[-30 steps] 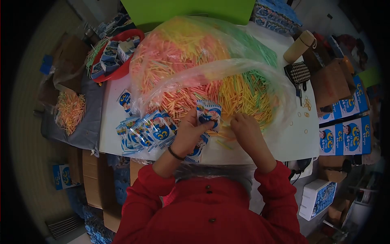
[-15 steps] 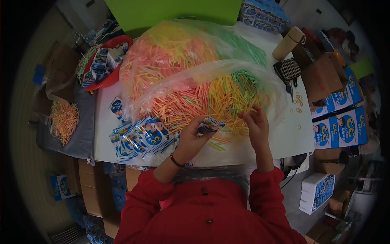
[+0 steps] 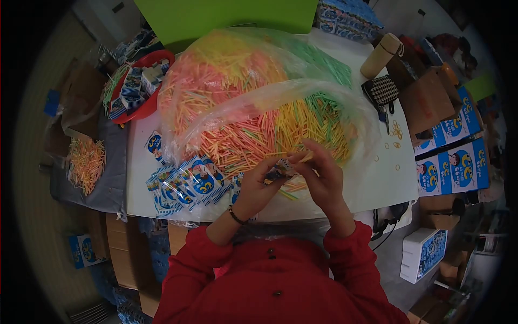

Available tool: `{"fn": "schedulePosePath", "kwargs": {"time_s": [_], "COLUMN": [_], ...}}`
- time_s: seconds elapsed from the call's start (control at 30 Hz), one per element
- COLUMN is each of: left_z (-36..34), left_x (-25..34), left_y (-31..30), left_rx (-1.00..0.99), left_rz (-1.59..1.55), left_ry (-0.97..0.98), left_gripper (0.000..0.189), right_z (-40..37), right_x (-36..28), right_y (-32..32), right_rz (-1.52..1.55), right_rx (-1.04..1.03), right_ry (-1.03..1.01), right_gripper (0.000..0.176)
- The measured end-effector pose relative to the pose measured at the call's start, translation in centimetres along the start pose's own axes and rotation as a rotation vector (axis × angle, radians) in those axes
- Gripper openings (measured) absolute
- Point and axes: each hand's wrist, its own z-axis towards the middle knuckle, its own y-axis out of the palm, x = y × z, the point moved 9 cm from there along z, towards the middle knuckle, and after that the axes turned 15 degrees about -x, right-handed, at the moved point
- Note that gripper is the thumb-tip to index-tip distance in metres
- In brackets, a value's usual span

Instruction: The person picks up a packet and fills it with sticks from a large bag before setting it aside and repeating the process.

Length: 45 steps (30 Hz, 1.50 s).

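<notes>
My left hand [image 3: 258, 188] is closed on a small blue-and-white printed packet [image 3: 283, 167], partly covered by the fingers. Right beside it, my right hand [image 3: 322, 175] pinches a few thin orange-yellow sticks [image 3: 305, 157] at the packet's upper end; whether their tips are inside cannot be made out. Just beyond both hands, a big clear plastic bag [image 3: 216, 102] lies open, full of thin pink, yellow and green sticks [image 3: 243, 137]. Several loose sticks [image 3: 294, 189] lie on the table under my hands. To the left is a pile of flat printed packets [image 3: 186, 181].
A red basin [image 3: 154, 102] with filled packets stands at the back left of the white table [image 3: 143, 189]. At the right are a beige bottle [image 3: 380, 55], a houndstooth pouch [image 3: 381, 90] and rubber bands [image 3: 396, 129]. Printed blue boxes [image 3: 461, 167] are stacked beyond the table's right edge.
My right hand has moved left from over the stick pile to the packet, now with sticks in its fingers. My left hand stays nearly in place, still holding the packet.
</notes>
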Motion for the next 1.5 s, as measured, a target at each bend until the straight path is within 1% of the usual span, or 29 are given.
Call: {"fn": "schedulePosePath", "kwargs": {"time_s": [0.03, 0.07, 0.13, 0.17, 0.2, 0.23, 0.27, 0.33, 0.47, 0.6, 0.67, 0.73, 0.77, 0.83, 0.87, 0.93, 1.0, 1.07, 1.1, 1.13, 1.17, 1.23, 1.27, 1.33, 1.37, 1.4, 1.43, 1.47, 1.5], "left_z": [-0.1, -0.2, -0.4, -0.4, -0.4, -0.4, -0.6, -0.9, -0.9, -0.9, -0.9, -0.8, -0.8, -1.0, -1.1, -1.2, -1.6, -1.8, -1.8, -1.7, -1.6, -1.6, -1.8, -1.9, -2.0, -2.1, -2.1, -2.3, -2.9], "left_x": [0.3, 0.5, 0.5, 0.5, 0.5, 0.9, 1.2, 0.9, 0.3, 0.7, 1.2, 1.1, 1.0, 0.5, 0.3, 0.7, 1.3, 2.3, 2.8, 3.0, 3.0, 2.8, 2.7, 2.2, 2.0, 2.0, 1.7, 1.4, 1.3], "left_y": [0.1, 0.0, -0.2, -0.3, -0.4, -0.7, -0.9, -0.9, -0.6, -0.6, -0.8, -0.8, -0.8, -1.0, -1.2, -1.4, -1.7, -1.3, -1.5, -1.5, -1.6, -2.0, -2.4, -2.4, -2.4, -2.3, -1.9, -1.7, -2.0], "left_rx": [0.018, 0.039, 0.033, 0.023, 0.031, 0.069, 0.108, 0.100, 0.063, 0.068, 0.118, 0.119, 0.121, 0.147, 0.169, 0.188, 0.206, 0.168, 0.177, 0.173, 0.167, 0.207, 0.247, 0.241, 0.233, 0.243, 0.228, 0.213, 0.221], "left_rz": [-0.035, -0.070, -0.018, 0.033, 0.036, 0.076, 0.114, 0.117, 0.107, 0.117, 0.114, 0.097, 0.082, 0.027, -0.027, 0.035, 0.099, 0.258, 0.259, 0.230, 0.199, 0.195, 0.194, 0.165, 0.139, 0.148, 0.041, -0.068, -0.062], "left_ry": [0.008, 0.016, -0.004, -0.022, -0.024, 0.007, 0.039, 0.029, 0.010, 0.011, 0.028, 0.029, 0.028, 0.042, 0.059, 0.037, 0.006, -0.017, -0.020, -0.035, -0.048, -0.034, -0.024, -0.006, 0.013, 0.008, 0.012, 0.015, 0.007], "left_gripper": [0.049, 0.049, 0.048, 0.047, 0.047, 0.045, 0.043, 0.044, 0.046, 0.046, 0.043, 0.043, 0.042, 0.043, 0.043, 0.042, 0.041, 0.035, 0.035, 0.035, 0.035, 0.035, 0.035, 0.035, 0.035, 0.035, 0.034, 0.033, 0.033], "right_z": [0.3, 0.4, 0.5, 0.4, 0.2, 0.1, 0.0, -0.2, -0.2, -0.1, 0.0, 0.1, 0.1, 0.3, 0.5, 1.4, 0.8, 0.6, 0.9, 1.0, 1.1, 1.2, 1.3, 1.3, 1.3, 1.4, 1.5, 1.6, 1.9], "right_x": [-0.8, -0.8, -1.8, -1.7, -1.1, -0.5, -0.3, 1.1, 1.0, 0.5, 0.1, -0.1, -0.1, -1.3, -1.8, -3.9, -3.8, -3.8, -3.7, -3.6, -3.9, -4.9, -5.0, -5.3, -5.2, -4.9, -4.5, -4.8, -5.0], "right_y": [0.6, 0.6, 1.1, 1.0, 0.6, 0.1, 0.0, -1.3, -1.2, -1.0, -0.7, 0.2, 0.3, 0.9, 1.0, 2.0, 1.8, 1.8, 1.6, 1.3, 1.4, 2.3, 2.3, 2.2, 2.5, 3.3, 4.3, 4.6, 4.4], "right_rz": [-0.249, -0.246, -0.592, -0.586, -0.490, -0.396, -0.393, -0.055, 0.052, -0.007, -0.046, -0.227, -0.226, -0.515, -0.506, -0.872, -0.886, -0.908, -0.811, -0.718, -0.720, -1.011, -1.010, -1.037, -1.030, -0.931, -0.829, -0.815, -0.755], "right_rx": [-0.066, -0.068, -0.089, -0.094, -0.077, -0.061, -0.066, 0.044, 0.100, 0.100, 0.082, -0.001, -0.004, -0.028, -0.037, -0.071, -0.075, -0.076, -0.086, -0.093, -0.095, -0.097, -0.098, -0.088, -0.090, -0.167, -0.243, -0.245, -0.235], "right_ry": [0.007, 0.006, -0.044, -0.049, -0.017, 0.017, 0.015, 0.064, 0.057, 0.019, 0.004, 0.075, 0.074, 0.023, 0.015, 0.043, -0.013, -0.064, -0.041, -0.015, -0.016, -0.026, -0.028, -0.014, -0.021, -0.035, -0.049, -0.057, -0.026], "right_gripper": [0.045, 0.045, 0.034, 0.034, 0.031, 0.028, 0.028, 0.028, 0.027, 0.029, 0.029, 0.028, 0.028, 0.027, 0.027, 0.022, 0.022, 0.022, 0.022, 0.023, 0.023, 0.024, 0.024, 0.021, 0.021, 0.023, 0.025, 0.025, 0.028]}}
